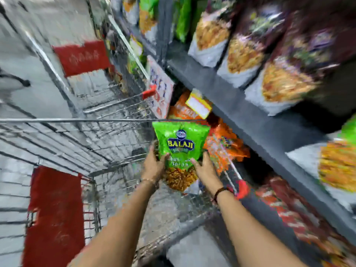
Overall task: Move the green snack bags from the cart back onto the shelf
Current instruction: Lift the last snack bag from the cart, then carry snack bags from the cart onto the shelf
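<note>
A green snack bag (181,145) with a blue and yellow logo and a picture of fried snack at its bottom is held upright above the right side of the wire cart (92,139). My left hand (155,166) grips its lower left edge. My right hand (205,168) grips its lower right edge. The grey shelf (250,116) runs diagonally to the right of the bag. More green bags (184,18) stand on the shelf at the top. The whole view is motion-blurred.
Purple-topped snack bags (244,53) line the upper shelf board. Orange bags (225,143) fill the lower shelf just right of the held bag. A yellow price tag (198,104) hangs from the shelf edge. Red panels (55,214) mark the cart's ends. Grey floor lies to the left.
</note>
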Demonstrator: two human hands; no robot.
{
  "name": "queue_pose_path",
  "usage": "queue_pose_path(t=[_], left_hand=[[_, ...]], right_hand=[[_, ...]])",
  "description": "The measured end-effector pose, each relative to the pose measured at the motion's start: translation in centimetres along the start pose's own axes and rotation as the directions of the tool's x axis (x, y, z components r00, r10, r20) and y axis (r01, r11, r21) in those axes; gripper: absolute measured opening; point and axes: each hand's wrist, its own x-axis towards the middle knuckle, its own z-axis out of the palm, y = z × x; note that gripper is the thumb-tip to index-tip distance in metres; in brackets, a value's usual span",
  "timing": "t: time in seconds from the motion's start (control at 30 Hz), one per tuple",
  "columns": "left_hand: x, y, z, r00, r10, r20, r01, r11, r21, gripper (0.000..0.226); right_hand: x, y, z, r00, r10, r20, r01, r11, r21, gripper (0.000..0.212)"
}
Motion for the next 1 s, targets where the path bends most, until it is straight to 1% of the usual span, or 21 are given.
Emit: queue_pose_path(t=[0.1, 0.13, 0.2, 0.23, 0.27, 0.3, 0.37, 0.4, 0.43, 0.5, 0.57, 0.6, 0.67, 0.73, 0.83, 0.9, 0.97, 1.0], left_hand=[[-3.1, 6.8, 3.4, 0.979, 0.195, 0.059, -0.195, 0.981, 0.0, 0.065], [-4.8, 9.3, 5.2, 0.963, 0.252, 0.097, -0.254, 0.967, 0.004, 0.063], [-7.9, 13.0, 8.0, 0.923, 0.338, 0.184, -0.338, 0.941, -0.035, 0.053], [-10.3, 15.2, 11.0, 0.878, 0.397, 0.268, -0.395, 0.917, -0.064, 0.047], [-11.6, 16.1, 12.2, 0.852, 0.428, 0.301, -0.429, 0.901, -0.064, 0.045], [-13.6, 17.5, 14.9, 0.81, 0.461, 0.363, -0.469, 0.88, -0.072, 0.045], [-17.9, 19.2, 19.5, 0.732, 0.501, 0.461, -0.487, 0.859, -0.16, 0.045], [-20.4, 20.0, 22.2, 0.698, 0.512, 0.5, -0.47, 0.855, -0.219, 0.046], [-21.9, 20.2, 23.4, 0.689, 0.518, 0.508, -0.457, 0.854, -0.25, 0.049], [-25.5, 20.9, 26.9, 0.663, 0.514, 0.545, -0.44, 0.856, -0.272, 0.053], [-28.3, 21.1, 30.3, 0.588, 0.515, 0.624, -0.436, 0.851, -0.292, 0.054], [-29.4, 21.0, 31.7, 0.55, 0.507, 0.664, -0.441, 0.851, -0.285, 0.056], [-31.0, 20.7, 34.7, 0.508, 0.462, 0.727, -0.474, 0.855, -0.213, 0.059], [-31.8, 20.0, 37.5, 0.509, 0.386, 0.769, -0.457, 0.879, -0.138, 0.056], [-32.3, 18.1, 40.2, 0.499, 0.304, 0.812, -0.426, 0.902, -0.076, 0.056], [-32.5, 15.9, 40.8, 0.46, 0.3, 0.836, -0.463, 0.884, -0.062, 0.059], [-32.7, 13.8, 40.4, 0.407, 0.282, 0.869, -0.498, 0.866, -0.048, 0.068], [-32.8, 12.8, 40.1, 0.391, 0.272, 0.879, -0.501, 0.865, -0.045, 0.072]], right_hand=[[-4.3, -2.6, -6.6, 0.976, -0.089, -0.197, 0.093, 0.996, 0.01, 0.043], [-6.3, -2.9, -9.7, 0.957, -0.103, -0.27, 0.108, 0.994, 0.003, 0.043], [-10.0, -3.1, -14.4, 0.926, -0.118, -0.36, 0.126, 0.992, 0.001, 0.043], [-12.9, -2.6, -18.2, 0.892, -0.121, -0.435, 0.134, 0.991, -0.002, 0.044], [-14.3, -2.4, -19.8, 0.881, -0.124, -0.456, 0.136, 0.991, -0.005, 0.046], [-16.8, -1.5, -22.8, 0.851, -0.104, -0.514, 0.119, 0.993, -0.003, 0.048], [-21.3, 0.6, -27.6, 0.778, -0.062, -0.625, 0.069, 0.998, -0.014, 0.053], [-23.7, 2.0, -30.1, 0.733, -0.046, -0.678, 0.037, 0.999, -0.028, 0.055], [-24.9, 2.7, -31.2, 0.724, -0.024, -0.689, 0.004, 1.0, -0.03, 0.059], [-28.1, 4.7, -34.2, 0.662, 0.002, -0.749, -0.04, 0.999, -0.032, 0.059], [-30.7, 6.9, -36.8, 0.566, 0.036, -0.824, -0.073, 0.997, -0.006, 0.054], [-31.6, 8.0, -37.8, 0.531, 0.066, -0.845, -0.087, 0.996, 0.023, 0.052], [-32.7, 10.2, -39.7, 0.48, 0.155, -0.863, -0.104, 0.987, 0.12, 0.053], [-32.6, 12.4, -41.1, 0.435, 0.23, -0.87, -0.114, 0.973, 0.2, 0.054], [-31.6, 15.2, -41.8, 0.41, 0.296, -0.863, -0.138, 0.955, 0.262, 0.053], [-31.2, 17.2, -41.3, 0.417, 0.302, -0.857, -0.07, 0.951, 0.301, 0.056], [-31.2, 19.3, -40.0, 0.422, 0.313, -0.851, 0.012, 0.936, 0.35, 0.065], [-31.4, 20.2, -39.2, 0.436, 0.319, -0.842, 0.03, 0.93, 0.368, 0.069]])
